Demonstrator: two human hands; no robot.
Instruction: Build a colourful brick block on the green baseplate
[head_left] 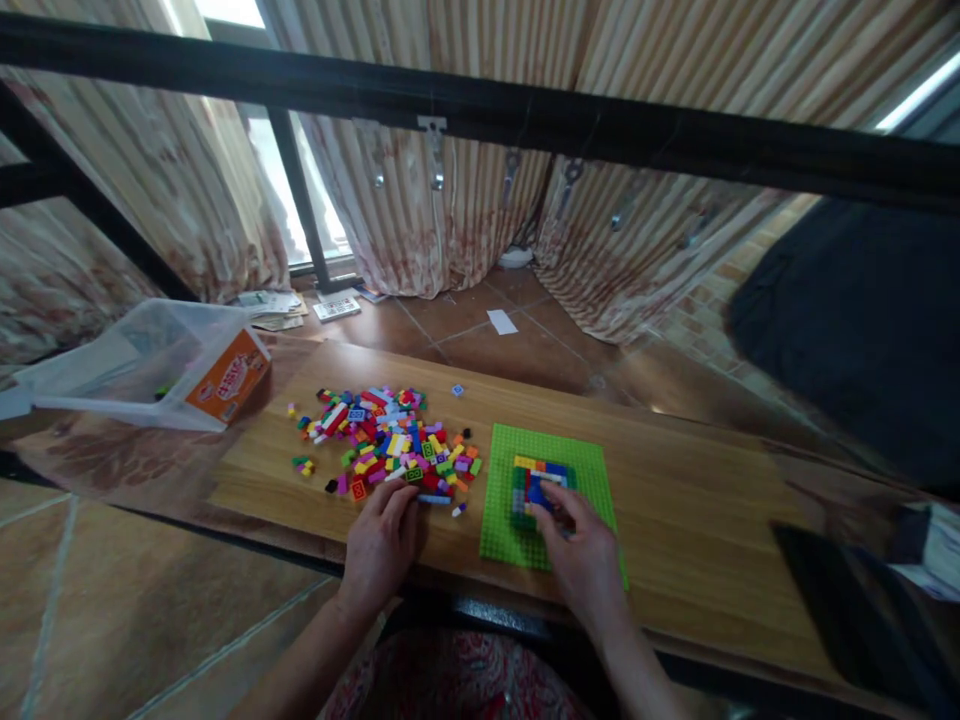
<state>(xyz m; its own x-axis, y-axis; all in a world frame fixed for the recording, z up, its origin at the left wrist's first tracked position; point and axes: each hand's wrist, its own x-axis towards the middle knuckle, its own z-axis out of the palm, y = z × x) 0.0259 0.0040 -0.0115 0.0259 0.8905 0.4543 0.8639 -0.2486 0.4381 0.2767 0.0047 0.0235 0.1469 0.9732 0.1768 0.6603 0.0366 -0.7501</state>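
- At your far left, a clear plastic bin [139,408] with an orange label [229,378] stands at the end of the wooden tabletop [697,540].
- Next comes a loose pile of bricks [397,440] in many colours, spread over the wood in front of you.
- Your left hand [380,530] rests at the pile's near edge, its fingers bent and narrow together; you cannot tell from here whether they grip anything.
- Just right of those fingertips lies a light-blue brick [435,499], with a small white-and-blue piece [459,510] near it.
- Further right, the green baseplate [499,540] lies flat, and the low multicoloured brick build [523,468] sits on it.
- Your right hand [586,545] reaches over that build, thumb and forefinger narrowed on a blue brick [537,493]; whether it is seated is unclear.
- At your far right, a dark flat object [832,590] is blurred.
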